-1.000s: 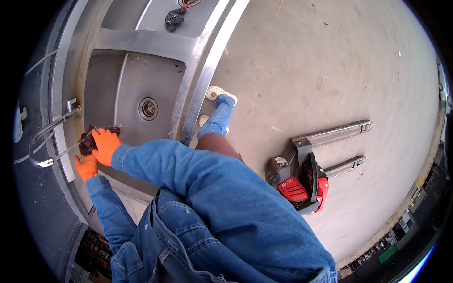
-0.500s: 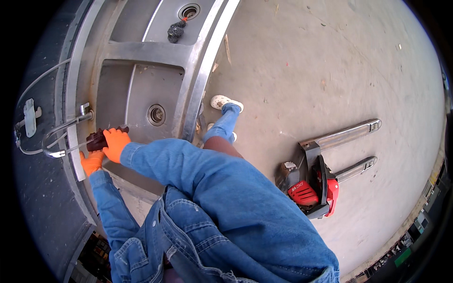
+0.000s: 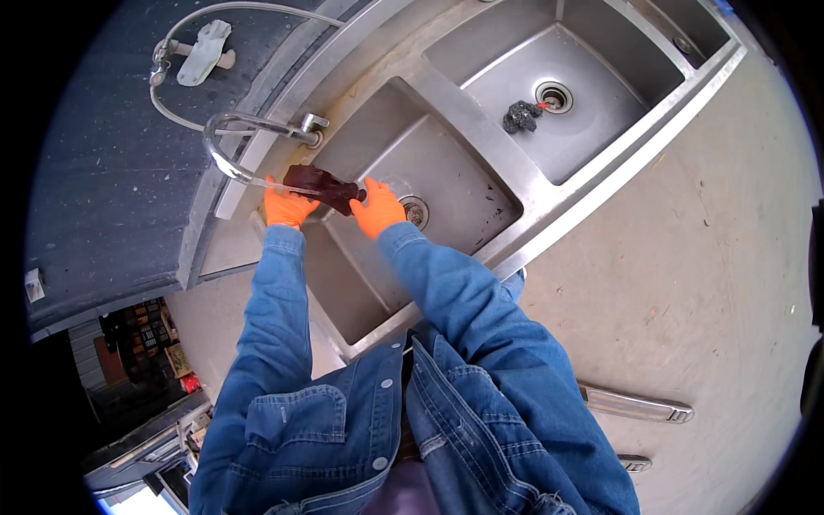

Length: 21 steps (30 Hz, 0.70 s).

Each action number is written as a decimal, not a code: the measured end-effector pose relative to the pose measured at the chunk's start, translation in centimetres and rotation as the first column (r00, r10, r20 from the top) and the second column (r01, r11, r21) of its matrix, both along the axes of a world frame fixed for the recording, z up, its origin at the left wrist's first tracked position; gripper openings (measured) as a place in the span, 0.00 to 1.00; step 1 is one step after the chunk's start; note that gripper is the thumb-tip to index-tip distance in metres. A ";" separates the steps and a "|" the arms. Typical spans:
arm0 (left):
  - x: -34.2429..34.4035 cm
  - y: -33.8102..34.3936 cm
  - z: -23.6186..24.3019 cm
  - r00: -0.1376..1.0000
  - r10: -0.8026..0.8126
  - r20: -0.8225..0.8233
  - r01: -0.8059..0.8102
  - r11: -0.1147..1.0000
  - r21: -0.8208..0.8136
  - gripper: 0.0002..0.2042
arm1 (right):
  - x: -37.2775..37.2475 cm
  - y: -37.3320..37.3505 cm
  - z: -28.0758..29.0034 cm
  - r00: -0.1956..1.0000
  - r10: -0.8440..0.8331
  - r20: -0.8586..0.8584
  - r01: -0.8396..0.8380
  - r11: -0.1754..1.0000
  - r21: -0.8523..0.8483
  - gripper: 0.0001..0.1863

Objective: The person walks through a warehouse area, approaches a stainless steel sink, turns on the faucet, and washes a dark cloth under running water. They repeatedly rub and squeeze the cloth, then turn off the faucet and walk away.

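This is looking like an industrial wash-up area, perhaps in a warehouse or workshop: a multi-basin stainless-steel sink (image 3: 489, 137) is stretching along a bare concrete floor (image 3: 687, 257), pallet-truck forks (image 3: 635, 403) are resting near right, and crowded storage (image 3: 146, 339) is showing near left.

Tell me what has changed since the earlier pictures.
The right hand has moved apart from the left hand, and the dark red piece now stretches between them. Nothing was visibly let go. The view has turned, leaving only the forks of the pallet jack in sight. The dark scrubber stays beside the drain in the neighbouring basin.
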State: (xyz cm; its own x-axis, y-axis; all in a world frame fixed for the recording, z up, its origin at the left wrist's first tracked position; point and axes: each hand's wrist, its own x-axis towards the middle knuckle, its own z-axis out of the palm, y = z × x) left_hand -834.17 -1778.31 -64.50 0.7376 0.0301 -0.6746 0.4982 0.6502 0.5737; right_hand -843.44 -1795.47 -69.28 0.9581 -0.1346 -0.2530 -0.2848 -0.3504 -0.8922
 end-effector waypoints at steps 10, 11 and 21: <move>-1.5 0.0 -1.3 0.995 0.096 -0.001 -0.094 0.970 -0.224 0.33 | 3.9 2.3 -8.8 0.971 0.115 -0.208 -0.042 0.944 0.328 0.41; -1.8 0.0 -1.2 0.995 0.098 0.017 -0.090 0.962 -0.259 0.33 | 4.5 2.9 -9.9 0.969 0.098 -0.224 0.006 0.907 0.422 0.42; -3.7 0.0 -1.4 0.956 0.291 -0.034 -0.276 0.859 -0.432 0.39 | 8.3 2.6 -6.0 0.652 0.459 -0.603 0.428 0.433 0.793 0.34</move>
